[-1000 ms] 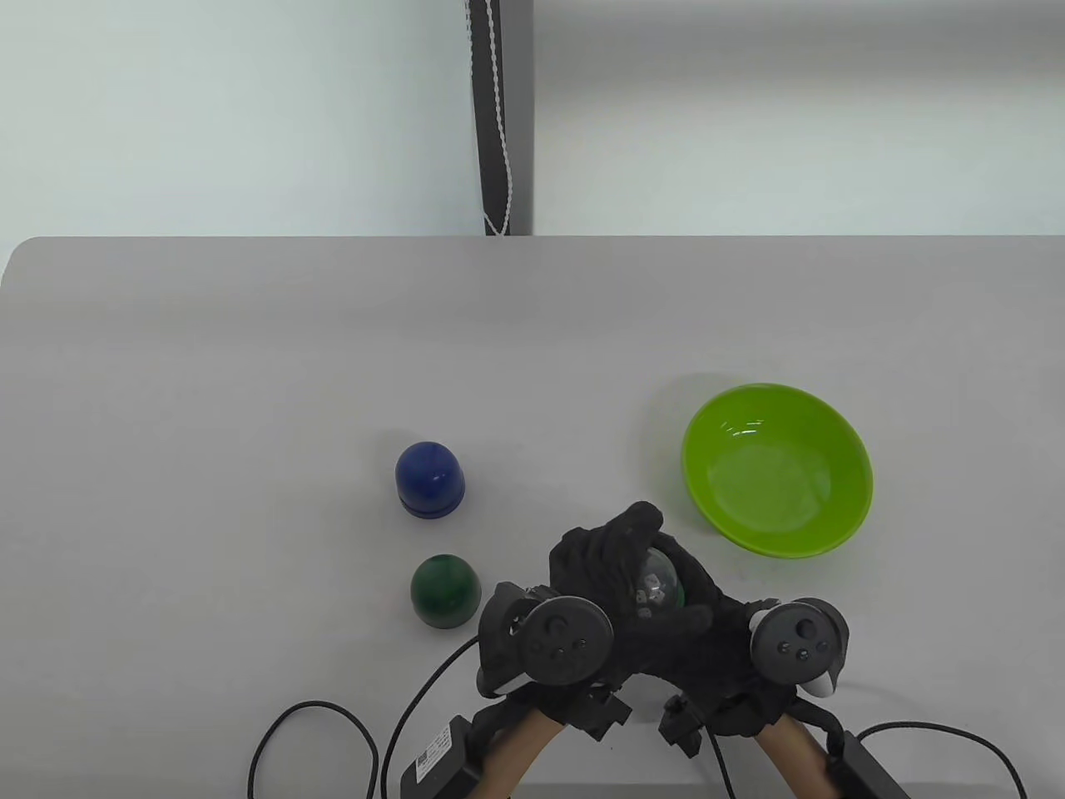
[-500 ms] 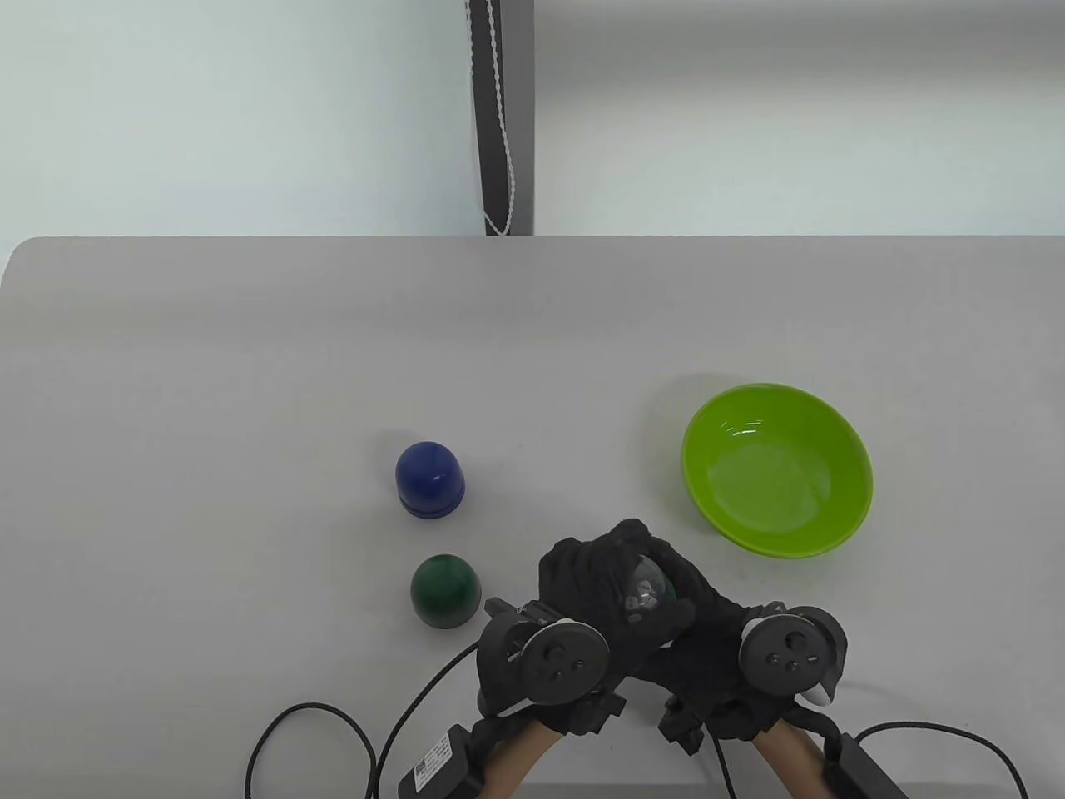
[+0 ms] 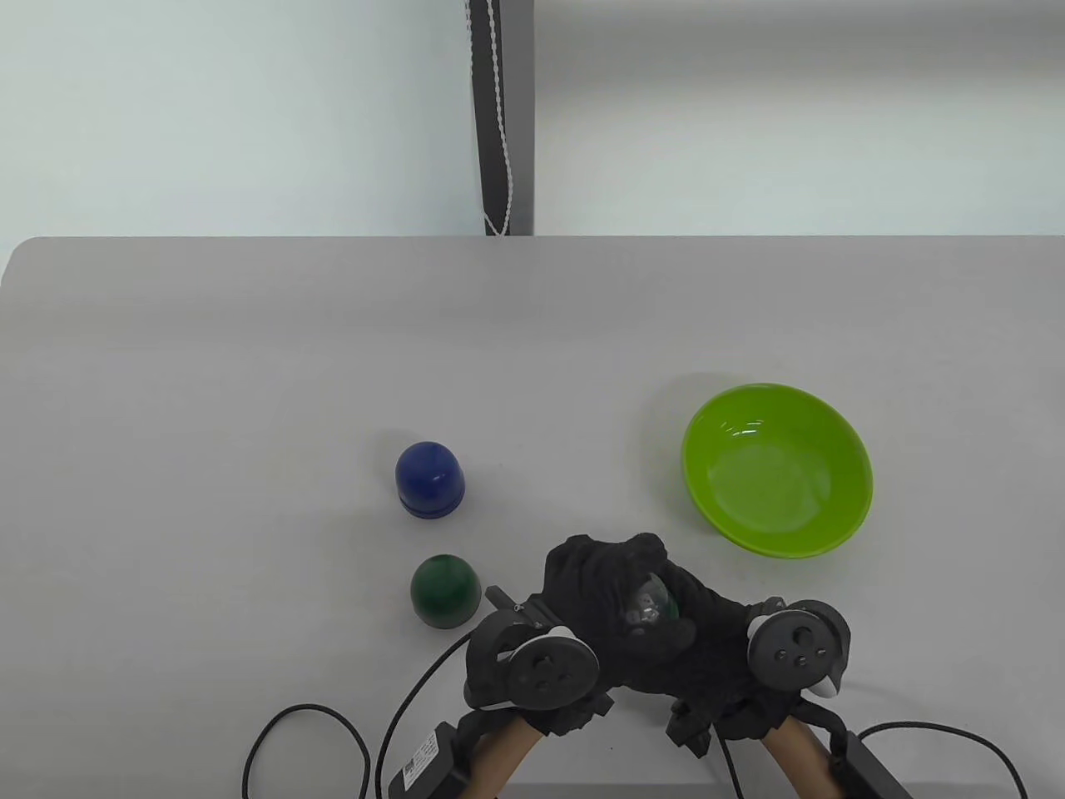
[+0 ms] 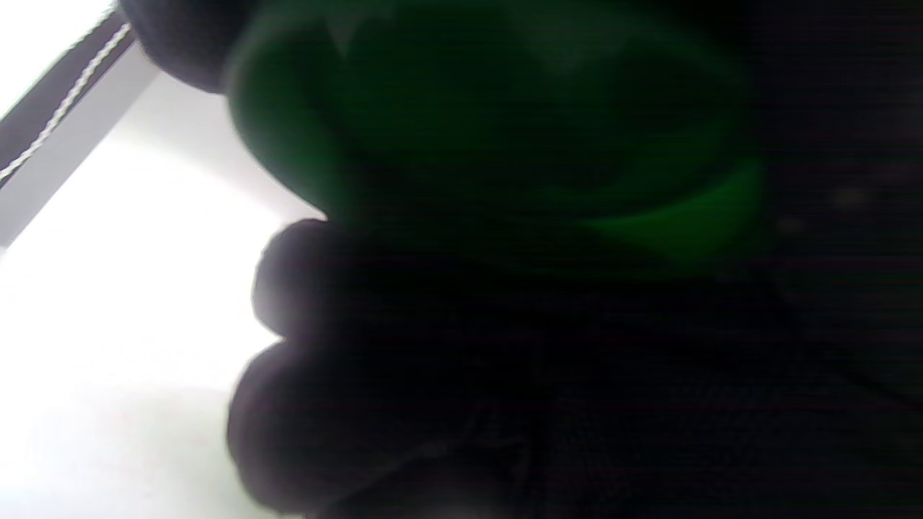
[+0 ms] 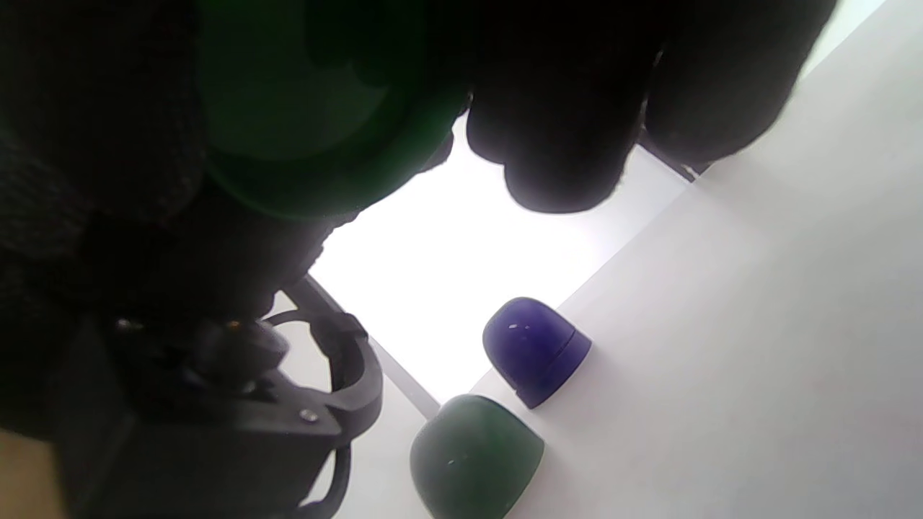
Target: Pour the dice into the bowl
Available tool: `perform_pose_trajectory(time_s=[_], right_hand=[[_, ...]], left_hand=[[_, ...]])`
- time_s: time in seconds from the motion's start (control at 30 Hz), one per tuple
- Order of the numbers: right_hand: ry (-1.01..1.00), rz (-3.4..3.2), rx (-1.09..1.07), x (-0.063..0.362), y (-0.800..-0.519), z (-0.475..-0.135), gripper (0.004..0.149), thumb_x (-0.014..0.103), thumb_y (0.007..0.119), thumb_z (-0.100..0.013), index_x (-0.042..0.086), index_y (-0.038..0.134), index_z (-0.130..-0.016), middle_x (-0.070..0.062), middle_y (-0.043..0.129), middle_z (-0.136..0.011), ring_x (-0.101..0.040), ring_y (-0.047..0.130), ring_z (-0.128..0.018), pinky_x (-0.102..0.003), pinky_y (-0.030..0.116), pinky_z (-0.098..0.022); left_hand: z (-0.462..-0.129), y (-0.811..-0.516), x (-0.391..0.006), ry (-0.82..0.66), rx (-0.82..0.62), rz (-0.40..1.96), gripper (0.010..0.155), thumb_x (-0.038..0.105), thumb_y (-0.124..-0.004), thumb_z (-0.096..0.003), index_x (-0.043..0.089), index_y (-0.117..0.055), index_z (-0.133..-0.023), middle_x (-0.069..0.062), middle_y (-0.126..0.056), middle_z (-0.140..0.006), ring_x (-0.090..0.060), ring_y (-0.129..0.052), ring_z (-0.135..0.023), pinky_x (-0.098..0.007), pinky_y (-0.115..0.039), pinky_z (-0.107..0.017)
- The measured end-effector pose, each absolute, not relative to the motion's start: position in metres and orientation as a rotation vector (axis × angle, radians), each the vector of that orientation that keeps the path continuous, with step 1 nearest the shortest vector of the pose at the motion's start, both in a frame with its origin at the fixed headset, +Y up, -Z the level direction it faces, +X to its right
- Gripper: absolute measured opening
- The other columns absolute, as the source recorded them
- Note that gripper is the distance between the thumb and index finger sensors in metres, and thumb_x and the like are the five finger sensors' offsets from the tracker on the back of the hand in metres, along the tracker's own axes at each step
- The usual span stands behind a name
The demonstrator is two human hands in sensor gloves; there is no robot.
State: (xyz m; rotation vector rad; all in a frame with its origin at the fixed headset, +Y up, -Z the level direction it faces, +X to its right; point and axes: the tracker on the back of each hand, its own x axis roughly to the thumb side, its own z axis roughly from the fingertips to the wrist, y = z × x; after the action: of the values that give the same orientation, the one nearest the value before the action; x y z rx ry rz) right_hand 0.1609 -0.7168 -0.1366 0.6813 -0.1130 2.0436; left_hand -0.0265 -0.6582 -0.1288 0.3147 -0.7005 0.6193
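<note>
A dice cup [image 3: 653, 601] with a clear dome and a green base is held above the table's front edge, with small white dice visible inside. My left hand [image 3: 603, 583] and right hand [image 3: 695, 607] both grip it, fingers wrapped around it from either side. The green base fills the left wrist view [image 4: 505, 144] and shows at the top left of the right wrist view [image 5: 317, 130]. The lime green bowl [image 3: 778, 466] stands empty on the table, up and to the right of the hands.
A blue domed cup [image 3: 429, 480] and a dark green domed cup [image 3: 445, 591] stand left of the hands; both also show in the right wrist view [image 5: 533, 349] [image 5: 472, 454]. Black cables [image 3: 308, 741] trail along the table's front edge.
Both hands have stayed on the dice cup. The left hand's tracker has dropped slightly toward the front edge, and the cup has shifted a little toward me.
</note>
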Motion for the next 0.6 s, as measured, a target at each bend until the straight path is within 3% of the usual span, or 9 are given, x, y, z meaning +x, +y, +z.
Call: perform_pose_trajectory(time_s=[0.43,0.6], right_hand=[[-0.042,2.028,0.697,0.1587,-0.7198,-0.1385,0.113,0.065,0.095,-0.032,-0.008,0.05,-0.106,-0.028,0.079,-0.096,-0.039,0.096,-0.075,-0.061,0.079,-0.051],[-0.085,2.053,0.7,0.1589,-0.7183,-0.1389,0.113,0.065,0.094,-0.032,-0.007,0.05,-0.107,-0.027,0.079,-0.097,-0.038,0.096,-0.075,-0.061,0.079,-0.052]], left_hand=[[-0.1291,-0.657,-0.0285,-0.693,0.277,0.613,0.09,0.062,-0.085,-0.0467,0.002,-0.059,-0.107,-0.02,-0.087,-0.093,-0.046,-0.09,-0.076,-0.075,-0.06,-0.063],[-0.1277,-0.6541,-0.0317,-0.699,0.359,0.631,0.088,0.063,-0.084,-0.0464,0.002,-0.06,-0.106,-0.019,-0.087,-0.093,-0.044,-0.091,-0.077,-0.075,-0.061,-0.062]])
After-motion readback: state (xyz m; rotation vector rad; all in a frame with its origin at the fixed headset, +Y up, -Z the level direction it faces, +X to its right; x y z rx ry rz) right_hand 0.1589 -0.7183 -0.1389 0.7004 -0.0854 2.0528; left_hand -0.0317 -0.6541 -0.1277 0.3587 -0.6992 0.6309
